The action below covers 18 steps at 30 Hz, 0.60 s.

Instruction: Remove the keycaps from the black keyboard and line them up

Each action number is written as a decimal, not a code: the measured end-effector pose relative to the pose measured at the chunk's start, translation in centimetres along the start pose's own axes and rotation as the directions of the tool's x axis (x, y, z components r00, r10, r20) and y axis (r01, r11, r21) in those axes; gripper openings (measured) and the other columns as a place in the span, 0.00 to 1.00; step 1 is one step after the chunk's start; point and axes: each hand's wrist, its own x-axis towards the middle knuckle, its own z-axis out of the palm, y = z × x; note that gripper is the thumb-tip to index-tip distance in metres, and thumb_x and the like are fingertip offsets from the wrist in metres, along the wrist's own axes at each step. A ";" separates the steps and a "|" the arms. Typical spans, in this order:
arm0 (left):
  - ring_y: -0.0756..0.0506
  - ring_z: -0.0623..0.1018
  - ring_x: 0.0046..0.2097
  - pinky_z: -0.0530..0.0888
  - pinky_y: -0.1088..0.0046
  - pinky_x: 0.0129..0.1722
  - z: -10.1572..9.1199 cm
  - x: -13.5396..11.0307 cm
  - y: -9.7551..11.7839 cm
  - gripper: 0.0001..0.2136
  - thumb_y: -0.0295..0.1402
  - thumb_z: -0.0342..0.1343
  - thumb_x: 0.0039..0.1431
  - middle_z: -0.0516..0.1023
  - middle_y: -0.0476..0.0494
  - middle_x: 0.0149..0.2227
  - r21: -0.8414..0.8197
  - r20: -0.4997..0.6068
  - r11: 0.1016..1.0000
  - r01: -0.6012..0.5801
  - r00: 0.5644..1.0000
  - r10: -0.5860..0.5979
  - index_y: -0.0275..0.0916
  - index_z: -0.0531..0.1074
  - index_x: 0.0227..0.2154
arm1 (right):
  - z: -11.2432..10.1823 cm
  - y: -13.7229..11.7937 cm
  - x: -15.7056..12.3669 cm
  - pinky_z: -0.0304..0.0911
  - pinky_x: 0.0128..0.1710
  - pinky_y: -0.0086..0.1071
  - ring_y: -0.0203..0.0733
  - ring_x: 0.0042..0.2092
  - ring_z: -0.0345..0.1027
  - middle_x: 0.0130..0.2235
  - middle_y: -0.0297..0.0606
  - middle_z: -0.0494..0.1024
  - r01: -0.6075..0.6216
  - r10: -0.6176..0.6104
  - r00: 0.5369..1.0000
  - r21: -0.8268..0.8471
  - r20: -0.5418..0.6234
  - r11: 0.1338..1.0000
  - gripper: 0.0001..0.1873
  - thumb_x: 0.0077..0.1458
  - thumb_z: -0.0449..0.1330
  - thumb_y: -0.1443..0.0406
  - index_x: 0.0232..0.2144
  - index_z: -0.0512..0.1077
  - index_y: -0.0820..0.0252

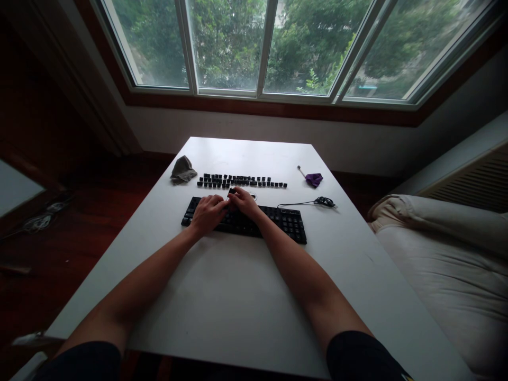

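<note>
A black keyboard (291,225) lies across the white table in front of me. My left hand (209,212) rests over its left part, fingers bent and their tips meeting those of my right hand. My right hand (243,202) is pinched above the middle of the keyboard. A small black keycap (231,190) shows at its fingertips. What lies between the left fingers is hidden. Beside the right hand, a small ring-like outline (254,197) is too small to name. Behind the keyboard, several loose black keycaps (216,184) stand in two rows.
A crumpled grey cloth (183,170) sits at the table's left edge. On the right are a purple cloth (314,180), a thin light-handled brush (301,171) and the keyboard's bundled cable (325,201). A beige sofa (432,254) stands right of the white table (222,296).
</note>
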 end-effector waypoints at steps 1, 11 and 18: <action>0.37 0.71 0.50 0.66 0.56 0.51 0.0 0.0 0.0 0.14 0.34 0.52 0.65 0.74 0.39 0.49 0.014 0.003 1.000 -0.011 1.000 0.011 0.45 0.73 0.52 | 0.0 -0.1 0.0 0.67 0.23 0.27 0.35 0.23 0.70 0.26 0.29 0.76 -0.001 0.001 1.000 -0.001 0.008 1.000 0.17 0.55 0.62 0.51 0.34 0.65 0.56; 0.38 0.72 0.50 0.65 0.56 0.51 0.0 0.1 0.0 0.13 0.34 0.49 0.68 0.75 0.39 0.49 0.057 0.030 0.996 -0.061 0.998 0.060 0.44 0.73 0.50 | 0.1 0.1 0.2 0.67 0.22 0.28 0.35 0.22 0.70 0.24 0.29 0.76 -0.060 0.060 0.998 -0.040 -0.007 0.997 0.17 0.55 0.62 0.50 0.34 0.65 0.56; 0.38 0.72 0.50 0.65 0.58 0.52 -0.3 0.2 0.0 0.11 0.36 0.48 0.68 0.75 0.40 0.49 0.005 -0.061 1.000 -0.011 0.998 0.012 0.44 0.73 0.48 | -0.1 0.3 0.3 0.65 0.20 0.28 0.36 0.20 0.69 0.23 0.29 0.75 -0.067 0.061 0.981 -0.027 -0.184 0.997 0.17 0.55 0.61 0.50 0.32 0.63 0.55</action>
